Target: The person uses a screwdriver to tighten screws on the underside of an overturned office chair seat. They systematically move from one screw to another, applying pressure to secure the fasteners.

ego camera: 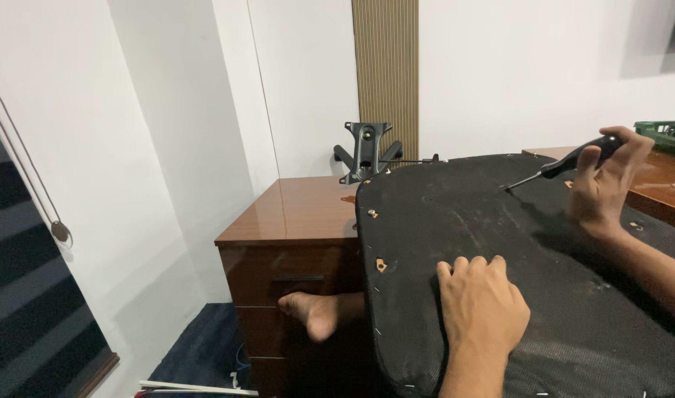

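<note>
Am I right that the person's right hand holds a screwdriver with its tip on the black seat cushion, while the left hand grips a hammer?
Not quite. The head view shows the left hand resting flat on the black seat cushion, holding no hammer. The right hand does hold the screwdriver, tip on the cushion.

The upturned chair seat (499,243) runs off the right and bottom edges, so its full outline stays unseen. The screwdriver (566,163) handle is mostly wrapped inside the right hand (601,184), and its tip is too small to tell the type. The left hand (481,309) is cut at the wrist by the bottom edge. A green crate (665,133) is clipped at the right edge. The bare foot (315,313) emerges from behind the seat, its leg hidden.
</note>
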